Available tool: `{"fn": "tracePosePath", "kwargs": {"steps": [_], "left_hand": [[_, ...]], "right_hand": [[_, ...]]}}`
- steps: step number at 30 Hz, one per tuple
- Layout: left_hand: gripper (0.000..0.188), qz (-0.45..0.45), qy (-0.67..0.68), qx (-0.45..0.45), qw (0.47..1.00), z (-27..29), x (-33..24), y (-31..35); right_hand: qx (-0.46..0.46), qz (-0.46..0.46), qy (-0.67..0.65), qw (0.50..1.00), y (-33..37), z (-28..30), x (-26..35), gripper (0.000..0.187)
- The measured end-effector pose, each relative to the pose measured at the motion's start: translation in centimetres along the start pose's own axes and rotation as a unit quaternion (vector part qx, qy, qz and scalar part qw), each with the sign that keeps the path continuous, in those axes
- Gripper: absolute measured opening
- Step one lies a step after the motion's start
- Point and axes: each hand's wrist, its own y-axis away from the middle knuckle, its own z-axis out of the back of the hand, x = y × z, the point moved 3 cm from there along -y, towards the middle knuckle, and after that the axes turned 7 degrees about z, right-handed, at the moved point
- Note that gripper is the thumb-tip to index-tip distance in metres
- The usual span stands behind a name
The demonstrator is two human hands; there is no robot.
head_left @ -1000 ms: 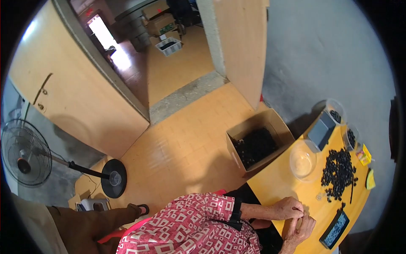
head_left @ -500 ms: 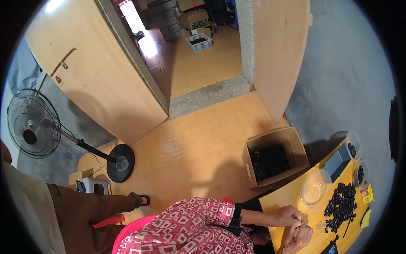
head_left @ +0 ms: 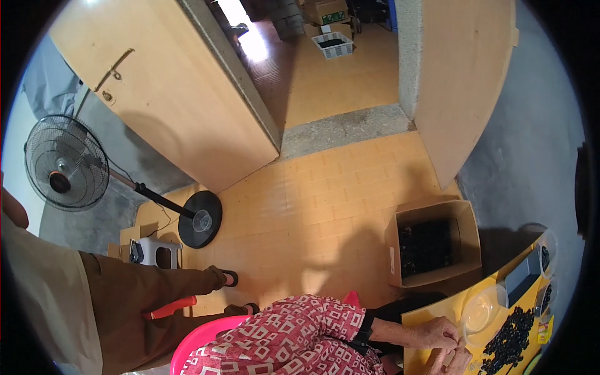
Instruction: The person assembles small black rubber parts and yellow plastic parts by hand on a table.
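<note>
My left hand (head_left: 439, 334) and my right hand (head_left: 455, 361) meet at the near edge of the yellow table (head_left: 427, 316), fingertips pinched together. Anything between them is too small to make out. My left forearm reaches from a pink patterned sleeve; my right forearm is cut off by the lower edge. Just right of the hands lies a loose pile of small black pieces (head_left: 509, 340). A round clear plastic tub (head_left: 482, 312) stands beyond the hands, beside the pile. A few tiny pale bits (head_left: 475, 364) lie near my right hand.
A dark rectangular tray (head_left: 522, 275) and clear tubs (head_left: 547, 250) line the table's far side, near a small yellow packet (head_left: 545, 331). A cardboard box (head_left: 392, 256) of black pieces stands on the floor. Another person (head_left: 125, 294) stands left, near a fan (head_left: 69, 164).
The whole view has swung left, so the table, box and doorway sit farther right and partly lower. My hands stay together at the table edge, fingers pinched.
</note>
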Motion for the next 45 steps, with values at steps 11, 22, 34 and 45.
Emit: {"fn": "tracePosePath", "kwargs": {"steps": [11, 22, 34, 45], "left_hand": [[0.023, -0.034, 0.009, -0.01, 0.999, -0.2, 0.1, 1.3], [0.022, 0.042, -0.087, 0.101, 0.99, -7.1, -4.0, 2.6], [0.024, 0.112, -0.186, 0.213, 0.953, -18.7, -2.7, -0.5], [0.021, 0.16, -0.102, 0.284, 0.94, -19.8, -0.3, -1.3]], "right_hand": [[0.063, 0.011, 0.025, 0.998, 2.2, -0.1, -1.1, 0.034], [-0.045, -0.043, 0.079, 0.995, 4.9, 7.4, -2.3, 0.031], [-0.147, -0.098, 0.156, 0.972, 13.6, 14.6, -7.1, 0.031], [-0.108, -0.17, 0.188, 0.961, 14.9, 15.3, -6.1, 0.023]]}}
